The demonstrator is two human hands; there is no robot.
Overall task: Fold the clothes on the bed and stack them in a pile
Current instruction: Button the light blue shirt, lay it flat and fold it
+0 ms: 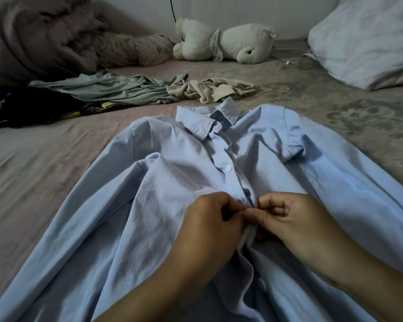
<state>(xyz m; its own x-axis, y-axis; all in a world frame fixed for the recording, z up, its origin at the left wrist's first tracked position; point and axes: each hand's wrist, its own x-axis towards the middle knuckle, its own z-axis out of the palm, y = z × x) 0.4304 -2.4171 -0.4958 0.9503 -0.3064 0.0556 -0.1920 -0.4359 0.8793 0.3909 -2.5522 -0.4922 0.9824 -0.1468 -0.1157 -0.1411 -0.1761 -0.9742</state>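
A light blue button-up shirt [172, 173] lies front up on the bed, collar away from me and sleeves spread to both sides. My left hand [209, 226] and my right hand [296, 224] meet at the middle of its button placket, each pinching one edge of the fabric. Above them the shirt is buttoned. Below them the placket gapes open and one loose button shows. A crumpled grey-green garment [112, 89], a beige garment [216, 89] and a dark printed garment [26, 108] lie unfolded behind the shirt.
A white plush toy [228, 43] lies at the far side near the wall. A bunched pinkish blanket [51, 38] fills the far left. A white pillow [368, 38] sits at the far right. The pinkish bedsheet [33, 163] is bare left of the shirt.
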